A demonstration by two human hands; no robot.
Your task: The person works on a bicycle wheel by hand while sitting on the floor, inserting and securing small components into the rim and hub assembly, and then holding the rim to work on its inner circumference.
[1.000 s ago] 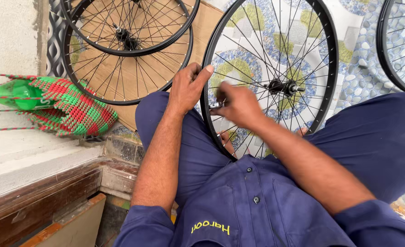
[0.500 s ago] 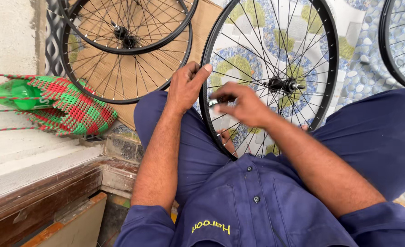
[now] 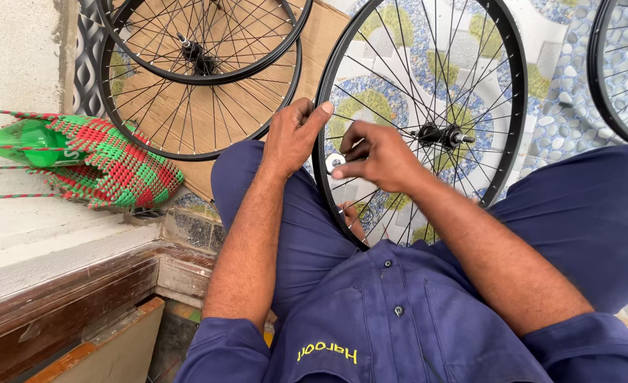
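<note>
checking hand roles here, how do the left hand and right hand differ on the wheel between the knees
The left hand wraps over the black rim of the wheel, thumb up along it. The right hand reaches in among the spokes, pinching a small silver tool near the rim. So the left hand holds bare, the right hand holds a tool. Both work on the same wheel, near its left edge.
</note>
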